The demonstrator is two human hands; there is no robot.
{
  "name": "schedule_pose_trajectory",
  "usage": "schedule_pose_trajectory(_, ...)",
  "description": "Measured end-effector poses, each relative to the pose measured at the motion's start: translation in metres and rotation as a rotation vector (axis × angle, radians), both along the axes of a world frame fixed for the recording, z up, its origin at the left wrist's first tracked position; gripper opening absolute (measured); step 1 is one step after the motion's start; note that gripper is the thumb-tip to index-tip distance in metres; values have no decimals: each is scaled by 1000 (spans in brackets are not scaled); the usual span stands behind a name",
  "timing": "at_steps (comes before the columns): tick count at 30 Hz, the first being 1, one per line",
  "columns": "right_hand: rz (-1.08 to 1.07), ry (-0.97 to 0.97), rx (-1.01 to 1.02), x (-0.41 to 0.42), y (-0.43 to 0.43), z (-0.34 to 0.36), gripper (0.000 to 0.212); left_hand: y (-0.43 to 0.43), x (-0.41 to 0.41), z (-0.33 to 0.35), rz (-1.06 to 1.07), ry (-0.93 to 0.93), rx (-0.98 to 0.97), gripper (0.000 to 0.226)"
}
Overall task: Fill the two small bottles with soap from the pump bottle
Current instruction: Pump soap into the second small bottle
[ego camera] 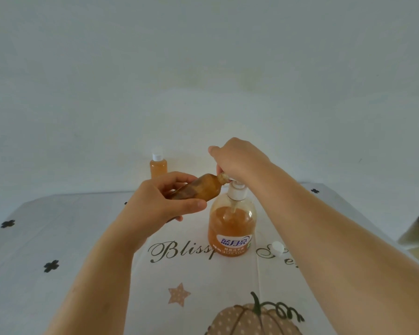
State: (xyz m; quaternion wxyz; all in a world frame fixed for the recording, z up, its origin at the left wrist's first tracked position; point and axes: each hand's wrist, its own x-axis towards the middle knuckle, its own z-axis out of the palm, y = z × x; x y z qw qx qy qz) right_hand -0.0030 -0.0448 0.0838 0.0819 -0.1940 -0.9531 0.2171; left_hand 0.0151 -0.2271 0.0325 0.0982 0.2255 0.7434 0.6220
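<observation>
Left hand [165, 201] is gripping a small clear bottle [203, 187], fingers curled over its upper side and thumb wrapping underneath, so the bottle is lying tilted almost on its side in the air with its open neck pointing toward two o'clock. Amber soap is showing through most of this bottle's body. Its mouth is sitting right against the white pump head [236, 189] of a large pump bottle [231, 223], which is standing upright on the tablecloth [82, 238] at the centre of the scene. Right hand [237, 160] is reaching in from five o'clock and resting on top of the pump head, fingers curled down over it and thumb sticking out toward nine o'clock; whether the pump is being pressed down cannot be told. The pump bottle is holding orange soap up to about two thirds of its height and is wearing a blue and white label. A second small bottle [158, 166], full of amber soap and closed with a white cap, is standing upright at ten o'clock from the pump bottle, well apart from it. A loose white cap [277, 247] is lying on the cloth at four o'clock from the pump bottle, near its base. The white cloth is showing script lettering, a beige star, a dotted pumpkin and small black clover shapes.
</observation>
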Motion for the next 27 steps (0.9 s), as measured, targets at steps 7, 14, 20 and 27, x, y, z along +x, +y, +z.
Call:
schedule_pose_trajectory(7,5,-24,67,-1,-1,7,51,-2,2,3,-20,1,60,29)
schedule_pose_trajectory(14,11,3,-18,-4,0,3,53,-2,4,5,-18,-6,62,26)
schedule_pose_trajectory(20,-6,-1,-31,-9,0,-11,54,-2,0,2,-17,-6,16,25)
schedule_pose_trajectory(27,8,19,-51,-6,2,-10,53,-2,0,0,-20,-10,21,25)
